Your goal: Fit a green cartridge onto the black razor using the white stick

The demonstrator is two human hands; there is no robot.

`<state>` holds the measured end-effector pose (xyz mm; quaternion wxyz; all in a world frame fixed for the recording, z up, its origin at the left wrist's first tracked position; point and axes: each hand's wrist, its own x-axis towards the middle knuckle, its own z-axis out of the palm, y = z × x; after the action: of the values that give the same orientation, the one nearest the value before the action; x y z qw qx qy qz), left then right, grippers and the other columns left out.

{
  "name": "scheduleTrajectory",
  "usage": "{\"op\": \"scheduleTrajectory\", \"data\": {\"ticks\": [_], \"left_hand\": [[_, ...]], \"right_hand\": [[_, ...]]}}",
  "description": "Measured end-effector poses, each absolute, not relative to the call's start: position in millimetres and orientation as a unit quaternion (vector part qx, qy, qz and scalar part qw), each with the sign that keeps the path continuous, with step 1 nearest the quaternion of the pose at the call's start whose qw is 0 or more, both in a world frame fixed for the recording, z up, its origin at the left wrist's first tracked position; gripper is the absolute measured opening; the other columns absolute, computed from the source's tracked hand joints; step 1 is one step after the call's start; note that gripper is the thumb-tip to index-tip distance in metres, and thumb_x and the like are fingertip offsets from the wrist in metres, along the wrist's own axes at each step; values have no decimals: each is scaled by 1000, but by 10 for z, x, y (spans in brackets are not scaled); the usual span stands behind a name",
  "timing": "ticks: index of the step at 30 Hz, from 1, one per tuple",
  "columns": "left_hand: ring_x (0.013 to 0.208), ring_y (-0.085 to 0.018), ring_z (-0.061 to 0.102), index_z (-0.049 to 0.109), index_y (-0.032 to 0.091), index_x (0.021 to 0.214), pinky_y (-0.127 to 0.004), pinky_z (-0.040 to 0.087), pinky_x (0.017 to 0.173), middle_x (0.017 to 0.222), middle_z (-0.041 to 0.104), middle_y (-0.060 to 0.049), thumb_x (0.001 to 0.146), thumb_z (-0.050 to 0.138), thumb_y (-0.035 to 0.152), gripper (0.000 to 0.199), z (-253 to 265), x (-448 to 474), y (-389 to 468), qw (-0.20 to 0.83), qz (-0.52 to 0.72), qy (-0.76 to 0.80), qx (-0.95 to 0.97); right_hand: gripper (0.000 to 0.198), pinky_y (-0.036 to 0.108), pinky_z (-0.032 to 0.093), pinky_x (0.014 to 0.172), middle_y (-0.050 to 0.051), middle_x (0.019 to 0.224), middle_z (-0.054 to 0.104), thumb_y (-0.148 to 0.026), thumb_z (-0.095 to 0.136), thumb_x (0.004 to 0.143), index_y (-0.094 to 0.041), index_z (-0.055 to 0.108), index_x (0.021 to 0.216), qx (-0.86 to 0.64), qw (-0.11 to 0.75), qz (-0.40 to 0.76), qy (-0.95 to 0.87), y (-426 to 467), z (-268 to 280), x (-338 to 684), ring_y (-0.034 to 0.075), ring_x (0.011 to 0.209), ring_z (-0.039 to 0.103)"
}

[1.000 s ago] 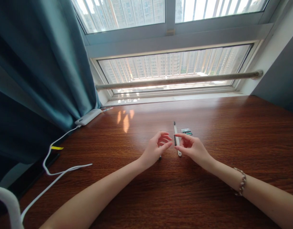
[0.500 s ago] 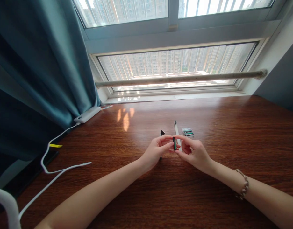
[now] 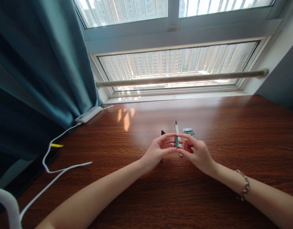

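A small razor cartridge (image 3: 176,142), black with a green strip, stands upright between both hands above the table. My left hand (image 3: 158,148) pinches it from the left, with thumb and forefinger at its two ends. From the right, my right hand (image 3: 196,151) grips the same ends. Behind the fingers lies a white toothbrush (image 3: 176,126) with dark bristles, partly covered. A black object (image 3: 163,132) pokes out behind my left hand; its kind is hidden. Just beyond my right hand rests a clear case (image 3: 188,130) holding green-and-black cartridges.
The brown wooden table (image 3: 127,197) runs up to a window with a metal rail (image 3: 180,78). At the left, a white power strip (image 3: 88,114) lies by the blue curtain (image 3: 53,57). Its white cable (image 3: 47,152), with a yellow tag (image 3: 57,145), loops over the table's left side.
The cartridge has turned so that more of its green side faces me. Both hands have shifted their fingers to its ends and moved slightly to the right.
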<state>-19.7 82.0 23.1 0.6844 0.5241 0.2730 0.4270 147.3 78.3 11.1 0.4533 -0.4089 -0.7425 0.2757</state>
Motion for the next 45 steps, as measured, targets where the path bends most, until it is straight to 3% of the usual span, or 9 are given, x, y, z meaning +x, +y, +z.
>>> {"op": "scheduleTrajectory", "data": {"ticks": [11,17,19,21,24,28,33,38,45], "left_hand": [[98,-24,57,52,16,111,-38,42,86,101,63,-11,69,64,14,43,171,-214,834,679,462,278,498],[98,-24,57,53,16,109,-37,41,86,100,63,-11,69,65,20,41,187,-202,857,657,476,314,493],[95,-22,58,52,15,108,-36,42,85,100,63,-11,70,64,20,40,192,-239,909,644,489,324,491],[91,-21,59,50,15,107,-35,42,83,101,62,-12,71,63,21,39,181,-301,1000,619,512,340,489],[88,-19,59,50,14,102,-34,43,82,96,63,-10,68,65,22,38,121,-404,1166,559,570,366,478],[86,-16,58,51,14,96,-33,42,83,91,62,-7,63,68,21,37,3,-476,1299,499,597,390,493],[82,-15,57,54,15,94,-29,44,76,87,60,-5,60,70,25,39,-69,-489,1285,432,584,423,541],[85,-16,55,57,16,97,-29,44,74,89,59,-6,60,70,27,41,-44,-499,1263,396,567,444,570],[78,-14,55,58,15,98,-26,43,72,84,60,-5,63,68,26,39,134,-410,1073,513,568,389,512]], "right_hand": [[48,17,27,43,-8,48,37,-26,54,78,-13,42,123,-380,418,328,-758,768,114,1461,5,43,30],[53,18,30,44,-8,47,40,-35,42,85,-12,29,131,-384,363,365,-767,831,117,1522,6,40,34],[45,19,30,44,-7,45,41,-37,38,87,-12,39,125,-427,377,329,-753,871,113,1545,7,40,36],[34,21,31,46,-5,46,43,-39,41,85,-13,55,102,-482,384,251,-747,912,94,1559,8,43,39],[27,23,34,52,0,57,51,-41,49,80,-15,55,72,-516,351,156,-766,952,34,1564,11,51,45],[23,24,37,56,1,66,54,-38,57,73,-16,49,73,-526,294,140,-786,966,-49,1559,13,58,48],[15,23,36,56,0,61,55,-25,56,70,-14,54,79,-536,292,178,-772,985,-93,1564,12,54,49],[7,23,33,54,0,56,54,-18,49,66,-14,55,64,-546,308,170,-760,999,-82,1568,11,52,47],[14,21,28,48,-4,52,38,-24,47,73,-17,43,62,-526,385,135,-746,896,157,1639,8,48,37]]}}
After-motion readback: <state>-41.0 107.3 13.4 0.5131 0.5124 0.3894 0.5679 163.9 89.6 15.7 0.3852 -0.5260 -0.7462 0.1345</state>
